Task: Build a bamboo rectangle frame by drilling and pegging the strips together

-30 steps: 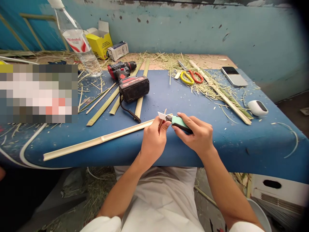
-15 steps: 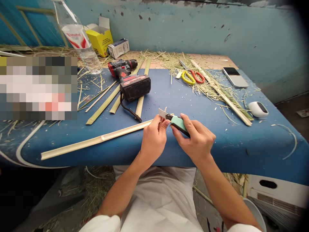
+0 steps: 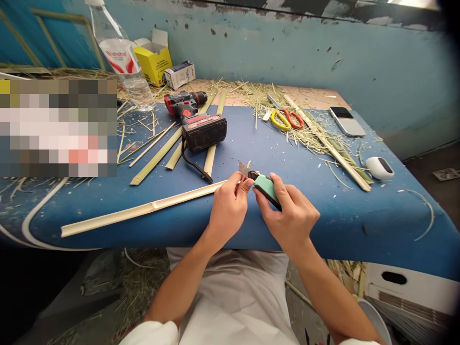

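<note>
My right hand grips a utility knife with a green and black handle; its short blade points up and left. My left hand pinches the right end of a long pale bamboo strip right at the blade. The strip lies across the blue table and runs down to the left, near the front edge. Both hands meet at the strip's end.
A red and black cordless drill lies on several bamboo strips behind the hands. Yellow and red scissors, a phone, a white oval device, a plastic bottle, a yellow box and bamboo shavings are further back.
The knife blade has tilted a little more upright at the strip's end. Both hands stay where they were; the view has shifted slightly.
</note>
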`<state>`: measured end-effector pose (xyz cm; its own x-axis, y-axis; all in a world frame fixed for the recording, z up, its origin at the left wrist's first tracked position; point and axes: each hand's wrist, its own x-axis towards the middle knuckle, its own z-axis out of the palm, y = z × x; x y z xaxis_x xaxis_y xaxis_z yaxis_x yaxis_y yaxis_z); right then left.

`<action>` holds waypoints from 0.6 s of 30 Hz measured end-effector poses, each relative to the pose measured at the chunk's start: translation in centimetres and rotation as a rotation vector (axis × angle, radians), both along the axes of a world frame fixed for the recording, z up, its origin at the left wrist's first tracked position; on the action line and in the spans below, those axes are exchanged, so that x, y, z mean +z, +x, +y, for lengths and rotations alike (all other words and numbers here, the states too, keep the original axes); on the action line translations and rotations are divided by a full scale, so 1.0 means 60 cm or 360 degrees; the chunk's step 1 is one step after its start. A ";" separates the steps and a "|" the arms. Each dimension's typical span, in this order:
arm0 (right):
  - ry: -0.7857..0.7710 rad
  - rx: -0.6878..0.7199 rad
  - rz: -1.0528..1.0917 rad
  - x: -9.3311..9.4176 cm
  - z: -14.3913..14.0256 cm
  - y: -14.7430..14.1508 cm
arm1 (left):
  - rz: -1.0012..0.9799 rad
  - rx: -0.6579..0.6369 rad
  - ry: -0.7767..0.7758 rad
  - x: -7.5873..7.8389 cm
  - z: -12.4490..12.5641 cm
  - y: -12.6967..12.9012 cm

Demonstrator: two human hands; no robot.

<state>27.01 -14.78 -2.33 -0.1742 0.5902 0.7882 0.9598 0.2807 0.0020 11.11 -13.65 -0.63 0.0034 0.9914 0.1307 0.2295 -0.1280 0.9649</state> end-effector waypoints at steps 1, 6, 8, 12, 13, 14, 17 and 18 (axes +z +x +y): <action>0.0000 -0.0005 0.0018 0.000 -0.001 -0.002 | -0.0003 -0.0005 -0.0001 0.000 0.000 -0.001; -0.0008 -0.0006 0.0111 -0.007 -0.002 -0.009 | -0.0029 -0.0017 -0.0004 -0.001 0.000 -0.004; -0.0016 -0.0013 0.0134 -0.009 -0.004 -0.012 | -0.0042 -0.0020 -0.0004 -0.001 0.000 -0.004; -0.0043 -0.0043 0.0144 -0.010 -0.008 -0.022 | -0.0102 -0.0033 -0.0012 -0.002 0.001 -0.006; -0.0049 -0.0046 0.0149 -0.010 -0.009 -0.025 | -0.0130 -0.0037 -0.0020 -0.003 0.001 -0.006; -0.0051 -0.0047 0.0156 -0.010 -0.009 -0.028 | -0.0162 -0.0042 -0.0028 -0.004 0.002 -0.006; -0.0050 -0.0063 0.0198 -0.012 -0.009 -0.038 | -0.0247 -0.0050 -0.0044 -0.005 0.003 -0.007; -0.0050 -0.0073 0.0217 -0.013 -0.008 -0.041 | -0.0268 -0.0047 -0.0046 -0.006 0.003 -0.007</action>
